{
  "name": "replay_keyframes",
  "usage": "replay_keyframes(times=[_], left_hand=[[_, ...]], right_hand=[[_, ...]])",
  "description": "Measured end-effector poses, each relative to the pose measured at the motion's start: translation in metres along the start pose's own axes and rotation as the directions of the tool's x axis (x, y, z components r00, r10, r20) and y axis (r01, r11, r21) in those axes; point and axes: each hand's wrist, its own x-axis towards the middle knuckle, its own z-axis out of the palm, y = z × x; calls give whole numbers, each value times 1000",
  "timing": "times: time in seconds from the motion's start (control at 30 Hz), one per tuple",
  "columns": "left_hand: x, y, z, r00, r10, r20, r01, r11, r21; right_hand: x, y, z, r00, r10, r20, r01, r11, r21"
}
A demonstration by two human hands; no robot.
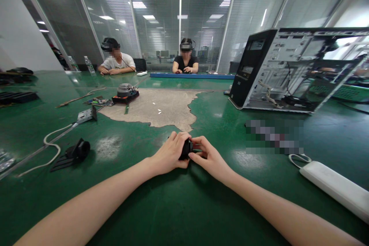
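Observation:
A small black part (186, 149) sits between my hands just above the green table; its exact kind is hidden by my fingers. My left hand (170, 154) wraps over it from the left, fingers on top and thumb below. From the right, my right hand (210, 158) grips its side, with the thumb and fingertips pressed against the edge. Ahead of my hands, the bare tan patch (170, 103) shows where the green table covering is torn.
An open computer case (256, 73) stands at the right, near a white power strip (337, 184). At left lie a black fan duct (76, 152), a metal box with a cable (86, 114) and a heatsink cooler (125, 92). Two people sit across the table (144, 207).

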Motion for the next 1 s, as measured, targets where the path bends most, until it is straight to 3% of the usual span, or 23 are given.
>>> replay_keyframes(times=[0.13,0.4,0.67,1.0], left_hand=[[0,1,0,1000,1,-4,-1,1000,-5],[0,1,1,1000,2,-14,-1,1000,17],[0,0,1,1000,7,-21,-7,1000,1],[-1,1,0,1000,-9,-15,8,1000,-10]], right_hand=[[-1,-1,0,997,-65,-51,63,997,-38],[2,3,1,999,48,-21,-48,998,-28],[0,-1,-1,997,-59,-54,57,997,-44],[1,2,0,999,12,-36,-13,1000,-20]])
